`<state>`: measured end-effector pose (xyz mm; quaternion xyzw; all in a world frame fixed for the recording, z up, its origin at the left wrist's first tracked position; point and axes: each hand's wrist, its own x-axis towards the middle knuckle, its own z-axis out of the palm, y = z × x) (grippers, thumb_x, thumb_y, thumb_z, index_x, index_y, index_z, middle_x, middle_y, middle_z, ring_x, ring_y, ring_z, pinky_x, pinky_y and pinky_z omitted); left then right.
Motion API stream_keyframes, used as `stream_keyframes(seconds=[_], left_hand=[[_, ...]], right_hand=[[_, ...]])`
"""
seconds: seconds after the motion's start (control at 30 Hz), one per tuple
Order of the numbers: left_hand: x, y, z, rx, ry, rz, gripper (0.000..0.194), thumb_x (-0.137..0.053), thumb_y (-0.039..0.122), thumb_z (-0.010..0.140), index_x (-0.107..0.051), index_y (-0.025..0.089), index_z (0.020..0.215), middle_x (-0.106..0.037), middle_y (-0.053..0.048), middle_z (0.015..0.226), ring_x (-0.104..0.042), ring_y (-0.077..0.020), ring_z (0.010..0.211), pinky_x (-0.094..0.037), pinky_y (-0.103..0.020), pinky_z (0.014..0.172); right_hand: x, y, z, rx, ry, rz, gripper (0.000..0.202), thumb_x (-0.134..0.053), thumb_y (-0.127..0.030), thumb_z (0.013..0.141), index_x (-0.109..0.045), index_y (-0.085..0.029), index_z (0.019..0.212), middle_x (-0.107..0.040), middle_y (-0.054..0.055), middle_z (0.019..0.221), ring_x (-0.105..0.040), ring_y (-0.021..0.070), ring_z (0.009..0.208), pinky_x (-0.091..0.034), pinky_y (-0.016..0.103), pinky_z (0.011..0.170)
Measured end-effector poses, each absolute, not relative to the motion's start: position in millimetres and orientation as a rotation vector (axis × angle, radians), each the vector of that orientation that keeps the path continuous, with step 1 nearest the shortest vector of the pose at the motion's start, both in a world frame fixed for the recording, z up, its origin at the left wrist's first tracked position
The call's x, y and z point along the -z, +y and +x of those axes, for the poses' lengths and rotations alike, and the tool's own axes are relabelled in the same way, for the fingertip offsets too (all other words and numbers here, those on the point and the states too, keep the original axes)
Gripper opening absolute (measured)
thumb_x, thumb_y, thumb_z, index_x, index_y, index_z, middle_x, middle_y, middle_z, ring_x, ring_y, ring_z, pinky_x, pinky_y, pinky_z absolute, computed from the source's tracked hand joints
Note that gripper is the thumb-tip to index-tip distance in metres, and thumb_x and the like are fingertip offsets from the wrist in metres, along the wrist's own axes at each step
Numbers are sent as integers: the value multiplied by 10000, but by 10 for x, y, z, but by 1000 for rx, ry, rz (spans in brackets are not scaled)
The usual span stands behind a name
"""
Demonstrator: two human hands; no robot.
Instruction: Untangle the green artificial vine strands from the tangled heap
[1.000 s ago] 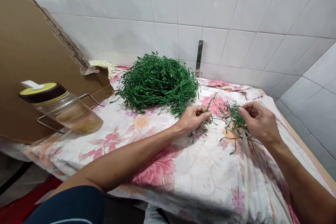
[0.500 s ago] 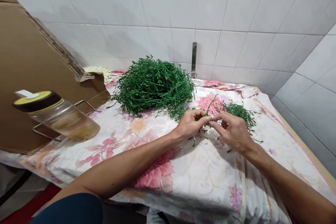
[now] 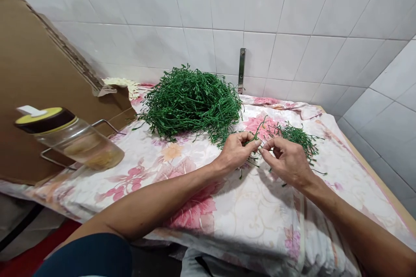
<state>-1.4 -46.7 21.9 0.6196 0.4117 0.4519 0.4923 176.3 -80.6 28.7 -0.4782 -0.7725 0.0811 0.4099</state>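
Hands: left hand (image 3: 236, 152) and right hand (image 3: 285, 160) pinching one green sprig (image 3: 256, 135) between fingertips, separating it from small pile (image 3: 297, 137); big heap (image 3: 191, 101) lying behind.

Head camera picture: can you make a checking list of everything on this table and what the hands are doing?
Surface: flowered cloth covers the table.
Job's things: green sprig pinched by both hands; small green bunch just behind the right hand.
Clutter: big green pile; bottle with yellow lid; cardboard.
Grippers: left hand and right hand meet fingertip to fingertip.
Cables: nothing seen.
Surroundings: white tiled wall; metal bracket.
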Motion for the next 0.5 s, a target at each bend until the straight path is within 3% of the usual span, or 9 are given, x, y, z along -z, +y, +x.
stream_keyframes(seconds=[0.13, 0.27, 0.5], left_hand=[[-194, -408, 0, -1159, 1018, 1628, 302, -701, 388, 811, -564, 150, 687, -487, 34, 638, -400, -85, 596, -307, -230, 561], [-191, -395, -4, -1189, 968, 1671, 297, -673, 403, 849, -578, 150, 726, -480, 33, 659, -398, -89, 611, -316, -227, 575], [-184, -406, -53, -1159, 930, 1639, 356, -685, 484, 856, -651, 134, 795, -548, 15, 704, -448, -95, 634, -343, -229, 604]], right_hand=[[-260, -764, 1662, -184, -1882, -1216, 115, -624, -194, 812, -598, -199, 700, -605, -33, 640, -437, 94, 478, -373, 259, 557], [-254, -705, 1671, -296, -1781, -1273, 122, -647, -274, 845, -628, -199, 751, -603, -31, 630, -485, 107, 489, -380, 251, 527], [-284, -674, 1763, -16, -1878, -1129, 94, -646, -260, 890, -686, -180, 860, -648, 12, 757, -527, 127, 587, -426, 273, 615]])
